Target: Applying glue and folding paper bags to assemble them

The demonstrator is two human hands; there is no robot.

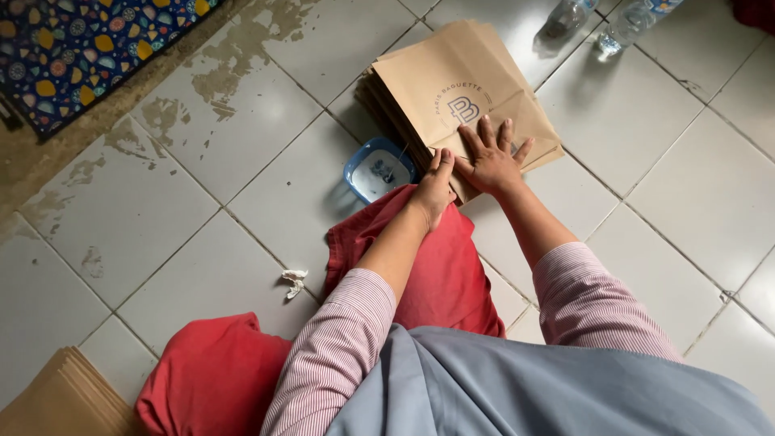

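Observation:
A stack of brown paper bags (452, 77) lies on the white tiled floor in front of me, the top one printed with a round dark logo. My right hand (491, 157) rests flat on the near end of the top bag, fingers spread. My left hand (436, 184) presses edge-on against the bag's near corner, fingers together, just left of the right hand. Neither hand grips anything. Both arms wear striped pink sleeves.
A small blue dish (378, 168) holding something whitish sits left of the stack. Red cloth (436, 266) covers my legs. Another pile of brown paper (64, 400) lies at the bottom left. Two plastic bottles (601, 20) lie beyond the stack. A patterned mat (73, 48) is at top left.

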